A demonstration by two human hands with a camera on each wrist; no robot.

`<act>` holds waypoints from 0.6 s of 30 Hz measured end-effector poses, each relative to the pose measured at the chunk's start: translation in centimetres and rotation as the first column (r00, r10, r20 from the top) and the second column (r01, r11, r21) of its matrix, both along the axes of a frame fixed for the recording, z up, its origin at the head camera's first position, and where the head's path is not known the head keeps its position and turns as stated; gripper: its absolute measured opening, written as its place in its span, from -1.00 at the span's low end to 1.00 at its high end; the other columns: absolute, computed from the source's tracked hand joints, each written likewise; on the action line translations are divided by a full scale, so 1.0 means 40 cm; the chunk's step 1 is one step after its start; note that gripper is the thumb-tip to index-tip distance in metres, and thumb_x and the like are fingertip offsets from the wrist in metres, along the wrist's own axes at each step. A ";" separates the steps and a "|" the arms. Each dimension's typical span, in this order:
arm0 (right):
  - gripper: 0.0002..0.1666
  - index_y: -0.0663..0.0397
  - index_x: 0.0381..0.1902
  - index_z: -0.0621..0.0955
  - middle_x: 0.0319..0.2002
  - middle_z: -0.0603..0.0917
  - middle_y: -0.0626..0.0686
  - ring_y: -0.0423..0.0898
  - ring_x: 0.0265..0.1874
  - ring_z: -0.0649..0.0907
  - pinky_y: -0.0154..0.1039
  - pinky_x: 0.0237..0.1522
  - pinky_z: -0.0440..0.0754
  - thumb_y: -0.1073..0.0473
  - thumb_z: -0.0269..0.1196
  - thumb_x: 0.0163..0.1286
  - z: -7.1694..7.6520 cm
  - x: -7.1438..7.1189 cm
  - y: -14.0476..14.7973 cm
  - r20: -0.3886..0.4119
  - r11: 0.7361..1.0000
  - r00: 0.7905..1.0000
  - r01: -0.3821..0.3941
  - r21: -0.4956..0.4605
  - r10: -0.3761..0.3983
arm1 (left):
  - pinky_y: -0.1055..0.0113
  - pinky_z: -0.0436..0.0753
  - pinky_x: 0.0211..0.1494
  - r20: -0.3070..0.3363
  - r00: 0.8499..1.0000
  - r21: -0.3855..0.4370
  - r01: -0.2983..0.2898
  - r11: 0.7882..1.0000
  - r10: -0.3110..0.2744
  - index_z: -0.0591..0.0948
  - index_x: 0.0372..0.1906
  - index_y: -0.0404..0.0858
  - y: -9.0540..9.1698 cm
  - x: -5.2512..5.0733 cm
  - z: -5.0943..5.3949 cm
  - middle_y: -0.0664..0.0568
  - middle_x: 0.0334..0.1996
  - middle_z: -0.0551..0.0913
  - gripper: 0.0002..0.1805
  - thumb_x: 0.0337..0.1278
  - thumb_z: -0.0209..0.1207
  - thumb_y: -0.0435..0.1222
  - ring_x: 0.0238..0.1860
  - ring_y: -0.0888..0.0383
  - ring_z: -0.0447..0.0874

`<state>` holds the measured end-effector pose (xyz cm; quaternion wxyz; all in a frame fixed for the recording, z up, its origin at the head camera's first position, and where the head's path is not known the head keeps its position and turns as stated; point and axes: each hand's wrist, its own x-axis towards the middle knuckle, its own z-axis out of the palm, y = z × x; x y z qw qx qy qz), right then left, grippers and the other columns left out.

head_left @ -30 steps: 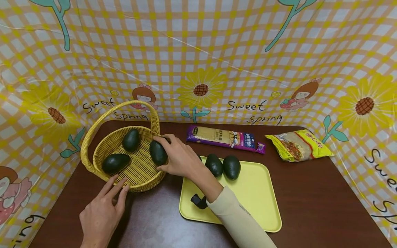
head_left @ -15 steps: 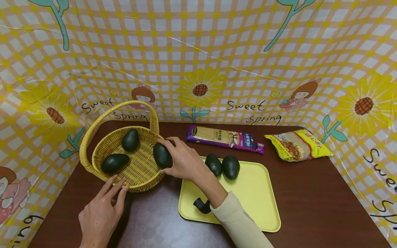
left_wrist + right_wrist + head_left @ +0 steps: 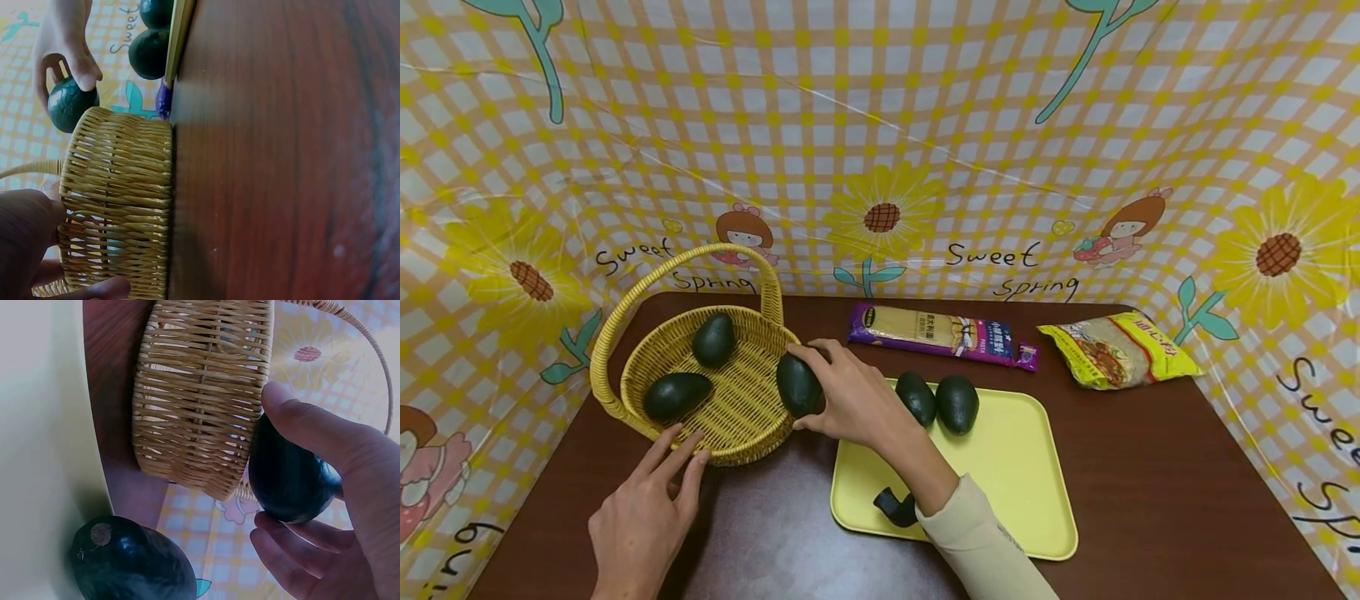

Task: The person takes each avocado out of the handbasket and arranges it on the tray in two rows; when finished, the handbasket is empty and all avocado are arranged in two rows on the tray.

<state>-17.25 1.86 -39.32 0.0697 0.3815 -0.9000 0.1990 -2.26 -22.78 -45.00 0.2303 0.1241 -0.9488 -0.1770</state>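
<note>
Yellow-and-white checked cloth (image 3: 880,125), printed with sunflowers, is hung behind and beside a dark brown table (image 3: 1150,467). Left of centre, a dark green avocado (image 3: 799,387) is gripped between the fingers and thumb of the right hand (image 3: 853,396), raised at the right rim of a wicker basket (image 3: 752,452); whether the rim is touched cannot be told. At lower left, the basket's near rim is held between the left hand's (image 3: 643,517) fingers and thumb. Two more avocados (image 3: 713,340) are contained inside. Right of centre, another pair of avocados (image 3: 957,405) and a black curved object (image 3: 895,507), partly hidden by the right wrist, are borne by a yellow tray (image 3: 1000,467). Behind it, a purple pasta packet (image 3: 940,335) is laid flat.
</note>
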 end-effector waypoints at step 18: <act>0.21 -0.12 0.62 0.40 0.44 0.49 0.17 0.09 0.08 0.73 -0.05 -0.28 0.75 -0.20 0.72 0.10 -0.012 0.021 0.050 -0.029 1.000 1.000 -0.011 -0.002 0.011 | 0.26 0.21 -0.79 -0.056 0.998 -0.022 0.022 1.000 -0.023 0.82 0.22 -0.01 -0.004 -0.002 -0.002 -0.02 0.31 0.73 -0.61 0.45 0.37 0.02 -0.62 0.15 0.68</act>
